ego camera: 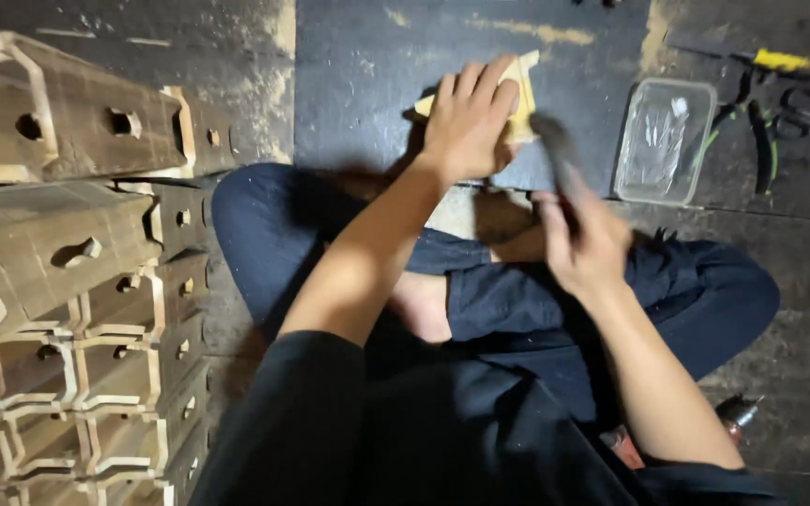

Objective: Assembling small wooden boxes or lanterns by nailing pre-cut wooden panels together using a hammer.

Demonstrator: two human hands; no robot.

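My left hand (467, 120) presses down flat on a small pale wooden piece (523, 94) lying on a dark mat (367, 66) on the floor in front of my crossed legs. My right hand (581, 236) is closed around the handle of a dark, motion-blurred tool (555, 150), whose head hangs just right of the wooden piece. I cannot tell what kind of tool it is. Most of the wooden piece is hidden under my left palm and fingers.
A stack of carved wooden blocks (67, 272) with holes fills the left side. A clear plastic container (665, 141) sits at the right of the mat, with pliers and a yellow-handled tool (780, 94) beyond it. A drill chuck (738, 412) lies by my right knee.
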